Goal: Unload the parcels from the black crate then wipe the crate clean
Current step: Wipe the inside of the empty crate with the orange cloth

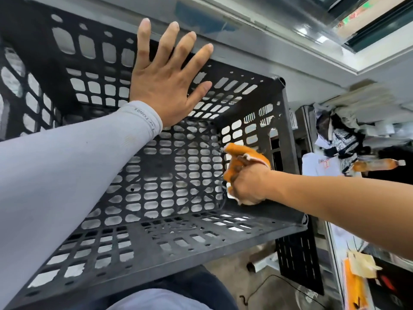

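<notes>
Right hand (pixel 248 186) — grip clenched round a bunched orange cloth (pixel 243 161), knuckles toward us, cloth poking out above the fist. It sits inside the black crate (pixel 156 175), close to the right-hand wall and just above the perforated floor; we cannot tell whether the cloth touches the plastic.

Left hand (pixel 165 77) — released, fingers spread flat, palm pressed on the far wall near the rim, steadying it.

No parcels show in the crate; we judge unloading finished and wiping in hand. The unwiped floor stretches leftward from the fist, long axis running away from us, so the cloth hand is the nearer one for the next pass.
</notes>
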Demonstrator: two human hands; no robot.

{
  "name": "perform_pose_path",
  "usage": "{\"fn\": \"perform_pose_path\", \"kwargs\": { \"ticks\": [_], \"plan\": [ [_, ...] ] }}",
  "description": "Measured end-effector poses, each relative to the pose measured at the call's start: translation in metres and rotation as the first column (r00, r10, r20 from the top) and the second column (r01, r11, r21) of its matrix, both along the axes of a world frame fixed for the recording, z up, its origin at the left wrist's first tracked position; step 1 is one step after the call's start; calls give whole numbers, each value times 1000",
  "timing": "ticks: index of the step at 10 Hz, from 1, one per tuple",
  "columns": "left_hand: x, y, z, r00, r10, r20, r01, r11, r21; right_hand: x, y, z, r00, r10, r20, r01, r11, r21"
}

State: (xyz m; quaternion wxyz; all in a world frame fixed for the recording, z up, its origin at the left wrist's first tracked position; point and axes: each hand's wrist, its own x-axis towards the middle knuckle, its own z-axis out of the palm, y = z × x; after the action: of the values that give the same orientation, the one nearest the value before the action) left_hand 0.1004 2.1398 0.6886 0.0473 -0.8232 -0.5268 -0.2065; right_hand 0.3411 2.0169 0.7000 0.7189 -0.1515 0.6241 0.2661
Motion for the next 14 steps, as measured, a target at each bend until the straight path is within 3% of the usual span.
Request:
{"fn": "perform_pose_path", "kwargs": {
  "ticks": [1, 2, 3, 4, 5, 6, 8, 9, 11, 12, 14],
  "plan": [
    [0, 0, -1, 1000, -3, 8, 3, 1000, 3, -14, -9, 12, 474, -825, -308, 852, 518, -76],
    [-1, 1, -2, 1000, 10, 5, -10, 1000, 9, 3, -11, -7, 447, -776, -445, 890, 433, 141],
    [-1, 0, -2, 1000, 0, 1, 0, 1000, 9, 9, 6, -16, 563, -677, -474, 823, 514, 243],
    [0, 0, -1, 1000, -10, 10, 10, 1000, 0, 8, 5, -21, 571, -680, -460, 820, 507, 266],
    [-1, -2, -1, 1000, -5, 4, 5, 1000, 7, 11, 0, -27, 583, -639, -501, 799, 563, 212],
    [-1, 0, 0, 1000, -10, 5, 10, 1000, 6, 6, 2, -24, 547, -660, -514, 822, 539, 183],
    [-1, 0, 0, 1000, -8, -10, 8, 1000, 2, 10, -12, -31, 659, -615, -434, 722, 678, 137],
    [-1, -1, 1, 1000, -6, 10, 7, 1000, -12, 8, -7, -26, 632, -638, -440, 741, 664, 100],
    [0, -2, 1, 1000, 5, 12, -5, 1000, -22, 3, 33, -35, 468, -703, -535, 865, 489, 114],
    [1, -4, 2, 1000, 18, 5, -17, 1000, -21, -2, 54, -36, 454, -631, -629, 852, 514, 99],
    [3, -2, 2, 999, 32, 2, -32, 999, -39, 9, 64, -44, 442, -625, -643, 856, 508, 95]
  ]
}}
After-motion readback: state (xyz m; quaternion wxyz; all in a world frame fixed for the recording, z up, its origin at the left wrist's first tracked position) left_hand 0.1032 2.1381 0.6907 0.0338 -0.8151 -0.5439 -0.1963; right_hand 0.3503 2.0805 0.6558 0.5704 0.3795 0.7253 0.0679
